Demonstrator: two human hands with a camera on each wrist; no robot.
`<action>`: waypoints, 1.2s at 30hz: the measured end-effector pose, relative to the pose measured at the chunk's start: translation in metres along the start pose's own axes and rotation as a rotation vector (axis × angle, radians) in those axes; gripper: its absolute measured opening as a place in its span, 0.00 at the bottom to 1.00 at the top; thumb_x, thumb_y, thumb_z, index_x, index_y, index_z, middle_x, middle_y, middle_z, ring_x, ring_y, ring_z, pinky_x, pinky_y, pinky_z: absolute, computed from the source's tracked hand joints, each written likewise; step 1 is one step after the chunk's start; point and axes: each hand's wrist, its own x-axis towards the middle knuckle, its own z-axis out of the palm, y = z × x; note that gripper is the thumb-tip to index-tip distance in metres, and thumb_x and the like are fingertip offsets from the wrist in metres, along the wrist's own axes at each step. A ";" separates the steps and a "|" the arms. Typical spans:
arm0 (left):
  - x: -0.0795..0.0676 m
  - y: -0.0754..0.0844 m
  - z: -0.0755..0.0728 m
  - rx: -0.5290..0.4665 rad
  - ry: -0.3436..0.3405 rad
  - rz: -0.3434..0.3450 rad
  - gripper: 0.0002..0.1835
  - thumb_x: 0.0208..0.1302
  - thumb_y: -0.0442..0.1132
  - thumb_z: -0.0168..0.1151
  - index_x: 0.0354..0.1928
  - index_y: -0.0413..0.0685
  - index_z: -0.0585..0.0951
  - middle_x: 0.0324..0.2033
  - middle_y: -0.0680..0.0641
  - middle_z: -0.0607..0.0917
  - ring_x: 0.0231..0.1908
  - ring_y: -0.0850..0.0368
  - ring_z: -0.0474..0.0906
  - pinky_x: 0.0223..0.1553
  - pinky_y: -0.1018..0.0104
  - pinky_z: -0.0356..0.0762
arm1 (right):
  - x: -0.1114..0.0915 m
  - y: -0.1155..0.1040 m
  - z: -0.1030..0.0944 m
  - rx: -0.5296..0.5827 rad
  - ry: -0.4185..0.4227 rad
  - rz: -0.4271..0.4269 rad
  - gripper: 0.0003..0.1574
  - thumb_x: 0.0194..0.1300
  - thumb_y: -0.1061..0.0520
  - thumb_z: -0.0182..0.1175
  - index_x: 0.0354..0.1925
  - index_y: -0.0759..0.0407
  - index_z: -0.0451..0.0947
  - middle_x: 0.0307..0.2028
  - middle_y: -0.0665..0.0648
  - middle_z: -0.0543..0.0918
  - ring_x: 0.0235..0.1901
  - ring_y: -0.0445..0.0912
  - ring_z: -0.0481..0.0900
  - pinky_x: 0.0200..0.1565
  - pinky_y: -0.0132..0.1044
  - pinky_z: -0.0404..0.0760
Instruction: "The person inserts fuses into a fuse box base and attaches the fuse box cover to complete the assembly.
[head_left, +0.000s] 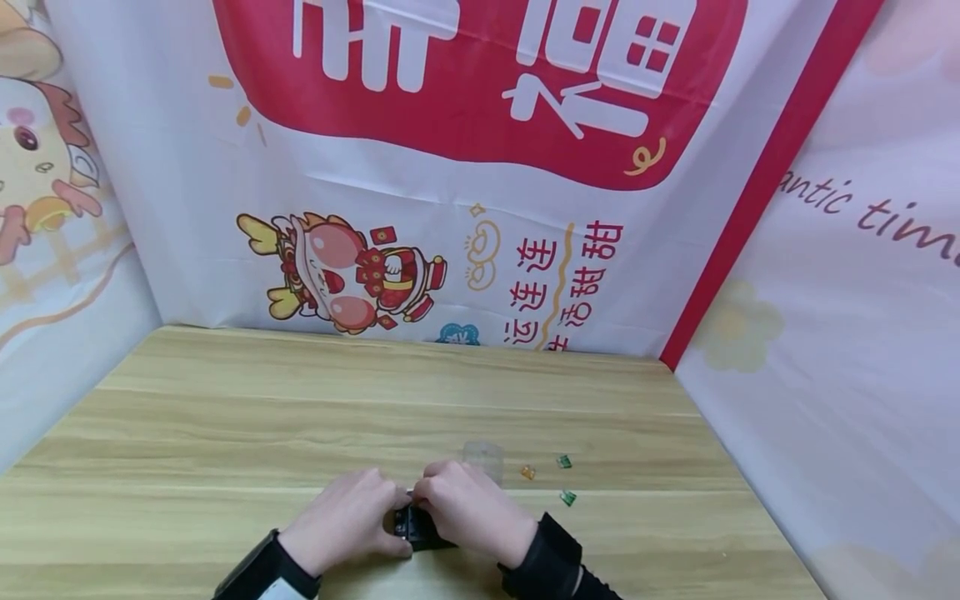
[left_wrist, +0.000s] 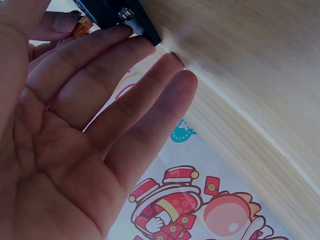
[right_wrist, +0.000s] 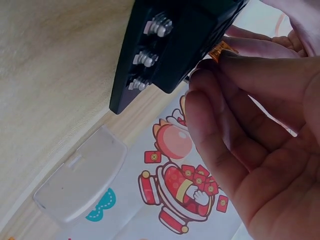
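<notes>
A black fuse block [head_left: 427, 533] with metal screw terminals stands on the wooden table. My left hand [head_left: 348, 512] grips its left end between thumb and fingers. In the left wrist view the fingertips touch the block [left_wrist: 107, 12], while the outer fingers stretch out past it. Between thumb and fingertips my right hand [head_left: 472, 510] pinches an orange blade fuse [right_wrist: 220, 50] against the top of the block [right_wrist: 182, 45]. The fuse's lower part is hidden, so how deep it sits cannot be seen.
A clear plastic cover [head_left: 484, 457] lies just behind my right hand. To the right are a loose orange fuse [head_left: 528, 472] and two green fuses [head_left: 564, 461]. A printed cloth backdrop [head_left: 375, 183] rises at the table's far edge [head_left: 420, 337].
</notes>
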 end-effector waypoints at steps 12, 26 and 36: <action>0.000 -0.001 0.002 -0.024 -0.012 0.006 0.14 0.46 0.54 0.71 0.32 0.56 0.84 0.17 0.64 0.71 0.16 0.70 0.63 0.19 0.73 0.60 | -0.003 0.000 0.003 -0.013 0.050 -0.011 0.06 0.58 0.59 0.65 0.32 0.48 0.85 0.24 0.39 0.76 0.24 0.26 0.70 0.29 0.18 0.67; 0.000 -0.001 0.002 -0.001 0.023 0.021 0.13 0.45 0.54 0.72 0.26 0.59 0.80 0.17 0.64 0.71 0.17 0.70 0.61 0.17 0.72 0.57 | -0.003 0.000 0.004 -0.084 0.069 -0.072 0.07 0.59 0.60 0.64 0.28 0.47 0.85 0.22 0.40 0.71 0.22 0.28 0.64 0.25 0.18 0.62; 0.000 -0.001 0.001 -0.004 0.015 0.022 0.12 0.45 0.55 0.72 0.26 0.60 0.80 0.16 0.65 0.69 0.16 0.70 0.61 0.17 0.72 0.57 | -0.004 0.001 0.006 -0.090 0.114 -0.069 0.05 0.58 0.59 0.65 0.28 0.48 0.84 0.20 0.39 0.69 0.20 0.28 0.63 0.24 0.19 0.61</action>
